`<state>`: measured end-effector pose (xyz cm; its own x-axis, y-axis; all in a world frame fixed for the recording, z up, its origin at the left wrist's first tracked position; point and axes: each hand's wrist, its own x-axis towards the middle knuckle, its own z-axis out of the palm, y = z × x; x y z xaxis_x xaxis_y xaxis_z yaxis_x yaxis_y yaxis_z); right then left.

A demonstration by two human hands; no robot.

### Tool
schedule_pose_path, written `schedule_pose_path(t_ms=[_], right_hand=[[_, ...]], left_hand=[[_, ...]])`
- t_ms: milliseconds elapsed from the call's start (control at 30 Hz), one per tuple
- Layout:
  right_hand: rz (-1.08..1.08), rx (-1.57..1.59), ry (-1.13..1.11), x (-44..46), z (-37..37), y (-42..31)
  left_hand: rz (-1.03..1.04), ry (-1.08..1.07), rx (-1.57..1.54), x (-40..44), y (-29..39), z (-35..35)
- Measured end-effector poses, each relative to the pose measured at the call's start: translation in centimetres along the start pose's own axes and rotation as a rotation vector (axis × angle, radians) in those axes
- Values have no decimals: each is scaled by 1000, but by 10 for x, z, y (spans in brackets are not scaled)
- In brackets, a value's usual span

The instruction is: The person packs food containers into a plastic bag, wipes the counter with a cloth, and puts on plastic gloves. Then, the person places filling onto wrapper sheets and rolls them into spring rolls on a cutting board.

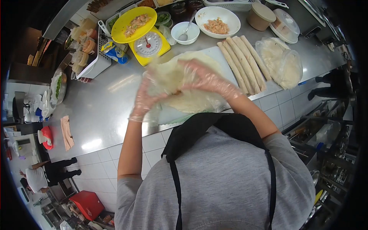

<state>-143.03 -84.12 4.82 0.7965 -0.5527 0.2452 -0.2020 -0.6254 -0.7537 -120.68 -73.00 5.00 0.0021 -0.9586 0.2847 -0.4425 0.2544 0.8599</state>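
Thin round flatbread point(191, 103) lies spread on a pale cutting board point(226, 61) in front of me. My left hand point(145, 97), in a clear plastic glove, is at its left side. From the right, my right hand point(201, 78), also gloved, reaches over it with the thumb below the fingers. Between the two hands is a blurred, yellowish raised part of the flatbread, and both hands appear closed on it. Motion smears the fingertips, and a little brownish filling shows near the left fingers. Several long rolled flatbreads point(245, 63) lie side by side right of the board.
Behind the board stand a yellow scale point(149, 46) with a yellow plate point(134, 23) of filling, a small white bowl point(185, 32) with a spoon, and a larger bowl point(217, 21) of filling. Bagged flatbreads point(283, 65) lie right. A white basket point(96, 63) stands left. Another person point(40, 178) is far left.
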Motion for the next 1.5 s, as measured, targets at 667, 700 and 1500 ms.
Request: schedule_pose_path(t_ms=[667,700,1500], right_hand=[[-141,182,-138,60,22,-70],[-284,78,-101,56,26,-72],[77,579,735,97,-66,-51]], left_hand=[[85,505,-1145,88,87,-8],[68,541,-1119,90,91,-7],[-13,-446,474,92,95,46]])
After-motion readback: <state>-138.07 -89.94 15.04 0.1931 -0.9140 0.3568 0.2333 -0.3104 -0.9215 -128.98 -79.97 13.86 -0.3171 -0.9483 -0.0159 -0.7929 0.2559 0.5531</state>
